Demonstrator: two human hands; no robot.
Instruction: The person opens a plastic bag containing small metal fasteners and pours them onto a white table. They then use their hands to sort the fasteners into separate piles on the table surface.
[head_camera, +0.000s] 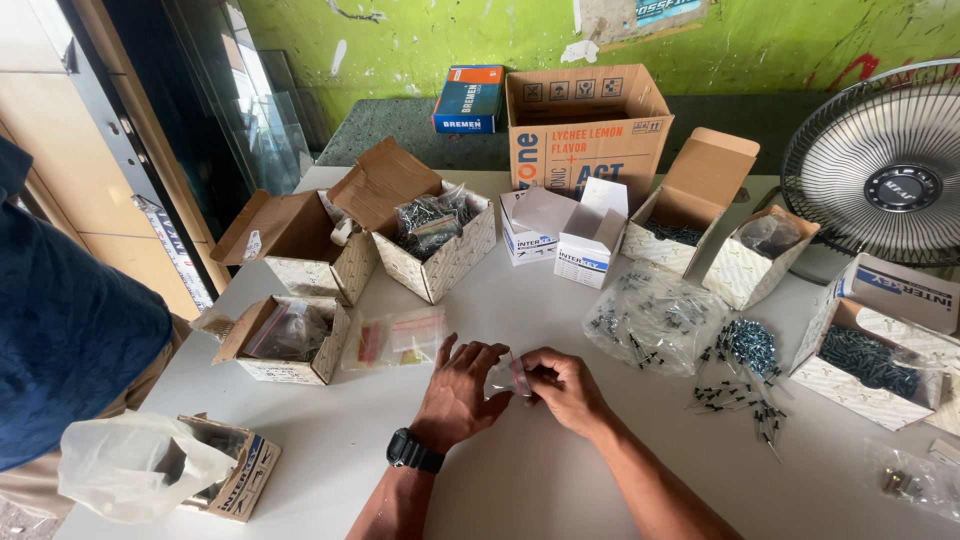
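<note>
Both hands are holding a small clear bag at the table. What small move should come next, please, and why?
Probably pull the small clear bag open at its mouth. The left hand and right hand pinch it between them, it looks flat and empty, and loose screws lie just right of the hands on the table.

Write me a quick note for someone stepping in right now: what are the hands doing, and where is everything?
Left hand and right hand: both pinch one small clear bag over the table.
Loose screws lie in a heap to the right, beside a big plastic bag of screws.
A stack of small bags lies to the left.
Open boxes ring the table.
Done: cannot tell how many bags are filled.
Left: the loose screws remain unbagged.
</note>
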